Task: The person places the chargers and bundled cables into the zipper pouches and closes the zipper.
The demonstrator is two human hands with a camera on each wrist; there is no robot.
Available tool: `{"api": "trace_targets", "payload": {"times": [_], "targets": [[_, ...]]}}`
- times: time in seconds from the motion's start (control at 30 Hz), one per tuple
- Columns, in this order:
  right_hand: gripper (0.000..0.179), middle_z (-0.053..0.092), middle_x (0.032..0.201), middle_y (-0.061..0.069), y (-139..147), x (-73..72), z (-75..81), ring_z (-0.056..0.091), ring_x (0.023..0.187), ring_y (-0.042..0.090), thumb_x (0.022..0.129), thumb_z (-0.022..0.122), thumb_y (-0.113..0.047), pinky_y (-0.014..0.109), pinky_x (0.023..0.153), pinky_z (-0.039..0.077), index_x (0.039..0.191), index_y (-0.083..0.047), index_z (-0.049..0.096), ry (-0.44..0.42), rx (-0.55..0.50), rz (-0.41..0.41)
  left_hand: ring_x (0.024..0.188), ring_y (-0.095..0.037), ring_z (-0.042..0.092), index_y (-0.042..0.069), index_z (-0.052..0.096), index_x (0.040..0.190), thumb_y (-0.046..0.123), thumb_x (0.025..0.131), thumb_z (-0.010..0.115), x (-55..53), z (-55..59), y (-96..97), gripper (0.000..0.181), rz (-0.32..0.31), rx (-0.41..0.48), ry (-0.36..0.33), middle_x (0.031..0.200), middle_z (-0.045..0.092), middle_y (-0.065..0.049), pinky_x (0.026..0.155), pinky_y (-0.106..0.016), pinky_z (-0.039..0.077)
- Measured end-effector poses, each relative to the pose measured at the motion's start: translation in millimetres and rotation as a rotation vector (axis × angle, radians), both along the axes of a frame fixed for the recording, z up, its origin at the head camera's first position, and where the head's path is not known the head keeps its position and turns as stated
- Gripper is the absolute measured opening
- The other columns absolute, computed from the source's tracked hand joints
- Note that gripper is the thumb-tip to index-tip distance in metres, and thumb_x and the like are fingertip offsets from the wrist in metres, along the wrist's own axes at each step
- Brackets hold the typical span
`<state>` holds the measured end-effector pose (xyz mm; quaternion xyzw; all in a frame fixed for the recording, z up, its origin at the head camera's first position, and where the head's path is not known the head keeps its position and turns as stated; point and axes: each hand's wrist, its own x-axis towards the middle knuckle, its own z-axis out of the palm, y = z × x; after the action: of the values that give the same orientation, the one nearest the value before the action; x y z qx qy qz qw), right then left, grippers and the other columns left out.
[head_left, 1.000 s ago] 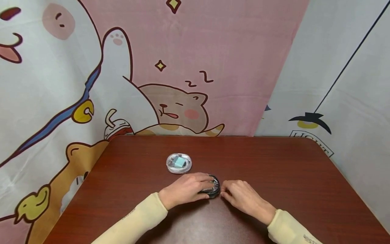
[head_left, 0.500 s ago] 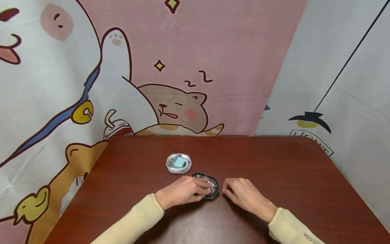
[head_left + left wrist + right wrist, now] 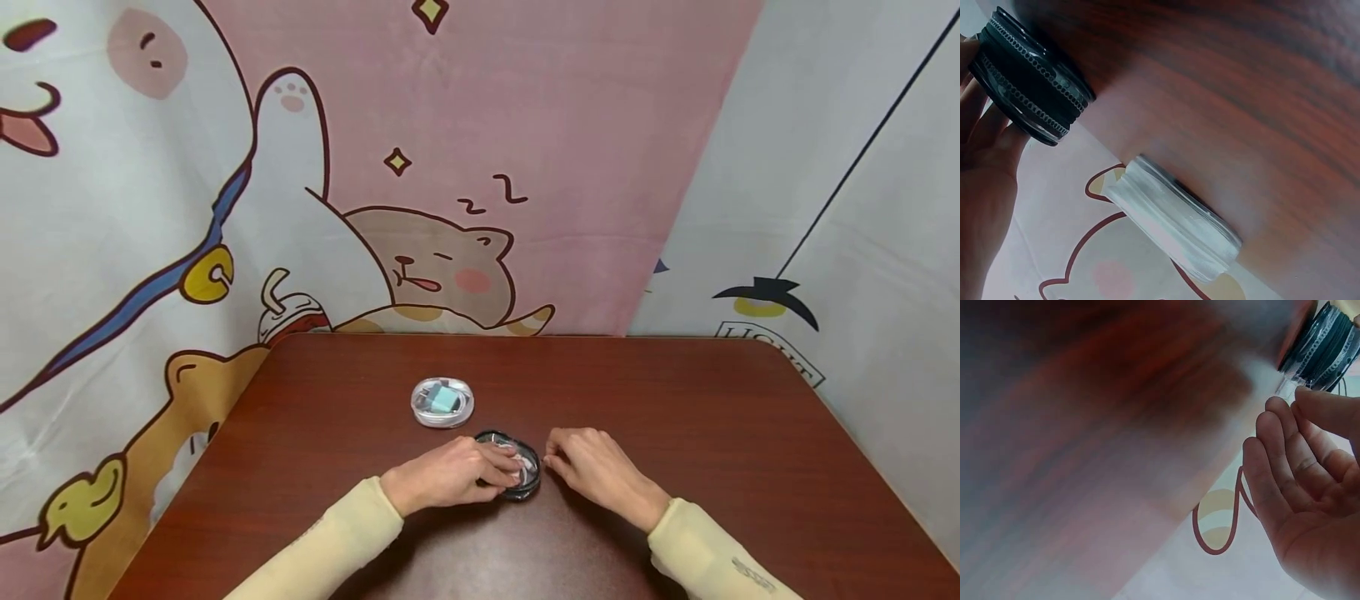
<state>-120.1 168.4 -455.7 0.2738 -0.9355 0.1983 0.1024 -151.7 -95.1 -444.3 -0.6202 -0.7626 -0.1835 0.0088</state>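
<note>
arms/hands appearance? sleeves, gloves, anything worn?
Bare left hand and right hand: no gloves, no rings or watch visible. Both arms wear long pale-yellow knit sleeves with snug cuffs; the right sleeve carries small dark printed lettering, too small to read.
</note>
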Motion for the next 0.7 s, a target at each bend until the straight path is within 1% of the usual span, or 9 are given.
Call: {"api": "trace_targets", "payload": {"times": [0.3, 0.43, 0.6, 0.7], "targets": [[0.022, 0.061, 0.075, -0.014, -6.0, -16.0, -0.3, 0.053, 0.062, 0.003, 0.085, 0.085, -0.012, 0.026, 0.053, 0.045, 0.081, -0.021, 0.065, -0.005, 0.036, 0.009, 0.126, -0.019, 0.064, 0.008, 0.079, 0.117, 0.008, 0.095, 0.074, -0.5, 0.6, 0.6, 0.023, -0.012, -0.011, -0.013, 0.124, 0.073, -0.006, 0.109, -0.026, 0.044], [0.022, 0.061, 0.075, -0.014, -7.7, -18.6, 0.1, 0.055, 0.062, 0.003, 0.085, 0.085, -0.012, 0.026, 0.053, 0.045, 0.081, -0.021, 0.066, -0.007, 0.035, 0.002, 0.126, -0.019, 0.064, 0.008, 0.079, 0.118, 0.009, 0.096, 0.073, -1.3, 0.3, 0.6, 0.023, -0.013, -0.011, -0.013, 0.125, 0.073, -0.006, 0.109, -0.025, 0.043], [0.022, 0.061, 0.074, -0.015, -9.0, -20.2, -0.2, 0.055, 0.062, 0.004, 0.084, 0.085, -0.012, 0.026, 0.053, 0.046, 0.080, -0.021, 0.066, 0.006, 0.027, 0.003, 0.125, -0.017, 0.065, 0.008, 0.080, 0.117, 0.009, 0.096, 0.074, -1.8, 0.2, 0.5, 0.022, -0.009, -0.007, 0.004, 0.124, 0.074, -0.005, 0.108, -0.024, 0.044], [0.019, 0.064, 0.076, -0.014, -7.0, -19.9, 1.0, 0.057, 0.064, 0.004, 0.085, 0.084, -0.013, 0.027, 0.056, 0.048, 0.083, -0.020, 0.068, -0.019, 0.026, 0.016, 0.126, -0.015, 0.064, 0.010, 0.080, 0.118, 0.011, 0.096, 0.074, -1.2, -1.8, 1.2, 0.022, 0.009, -0.013, 0.014, 0.125, 0.073, -0.004, 0.109, -0.024, 0.043]]}}
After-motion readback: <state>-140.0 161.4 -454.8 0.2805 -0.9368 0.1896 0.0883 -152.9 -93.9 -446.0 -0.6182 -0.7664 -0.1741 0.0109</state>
